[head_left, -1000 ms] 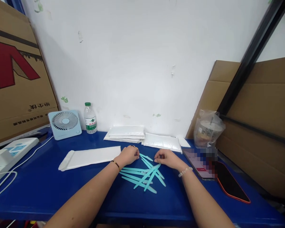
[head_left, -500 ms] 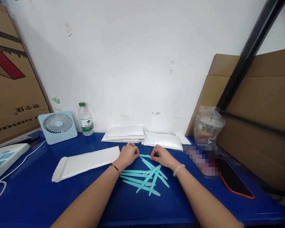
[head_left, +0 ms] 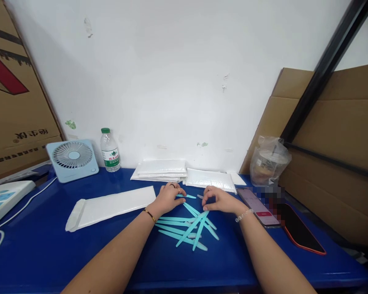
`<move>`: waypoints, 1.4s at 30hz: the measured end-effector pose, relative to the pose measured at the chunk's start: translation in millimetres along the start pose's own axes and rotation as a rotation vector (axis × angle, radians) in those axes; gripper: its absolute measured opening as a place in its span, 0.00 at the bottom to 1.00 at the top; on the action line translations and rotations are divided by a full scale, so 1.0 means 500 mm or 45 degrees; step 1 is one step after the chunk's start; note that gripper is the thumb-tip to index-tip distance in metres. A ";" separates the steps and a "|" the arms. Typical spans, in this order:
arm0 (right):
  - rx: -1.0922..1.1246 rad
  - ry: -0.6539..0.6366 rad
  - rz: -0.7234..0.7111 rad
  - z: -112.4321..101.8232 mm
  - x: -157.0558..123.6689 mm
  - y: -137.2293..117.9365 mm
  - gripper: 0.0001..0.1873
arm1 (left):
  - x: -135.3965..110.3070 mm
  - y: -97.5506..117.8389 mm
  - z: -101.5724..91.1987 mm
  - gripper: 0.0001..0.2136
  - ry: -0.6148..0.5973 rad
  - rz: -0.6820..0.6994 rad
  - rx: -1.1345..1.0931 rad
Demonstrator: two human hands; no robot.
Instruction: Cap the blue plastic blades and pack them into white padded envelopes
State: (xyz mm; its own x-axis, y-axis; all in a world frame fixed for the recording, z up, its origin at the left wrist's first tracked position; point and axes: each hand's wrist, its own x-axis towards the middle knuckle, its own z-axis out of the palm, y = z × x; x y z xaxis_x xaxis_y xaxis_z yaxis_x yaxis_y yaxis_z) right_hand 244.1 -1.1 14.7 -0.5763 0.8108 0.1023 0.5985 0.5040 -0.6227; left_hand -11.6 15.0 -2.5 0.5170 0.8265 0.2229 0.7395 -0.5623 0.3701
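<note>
Just beyond a loose pile of turquoise eyebrow razors, my left hand pinches one turquoise razor, its end pointing right. My right hand is closed at thumb and fingertips. A small pale, greyish piece, which looks like a blade cover, sticks out from it to the left. A short gap parts the piece from the razor. Several razors in the pile cross one another, some with pale translucent ends. Left of my left hand lies a long white padded mailer.
Stacked white padded packs and another pack lie against the wall. On the left are a fan, a water bottle and a power strip. Two phones and a bagged drink cup stand at right.
My hands have moved apart, the right one shifting to the right. The pale piece now shows separate from the razor's end. The pile lies as before.
</note>
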 end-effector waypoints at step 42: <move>-0.022 -0.165 0.067 -0.018 -0.020 0.026 0.15 | -0.024 0.029 -0.014 0.16 -0.062 -0.022 -0.185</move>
State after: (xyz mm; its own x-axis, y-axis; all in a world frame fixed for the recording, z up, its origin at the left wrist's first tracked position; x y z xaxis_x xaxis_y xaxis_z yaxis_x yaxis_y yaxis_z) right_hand 262.6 -0.1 12.4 -0.6105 0.7913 -0.0320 0.6385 0.4679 -0.6111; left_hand -10.0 -2.7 6.3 0.5275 0.8318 0.1730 0.6800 -0.5354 0.5009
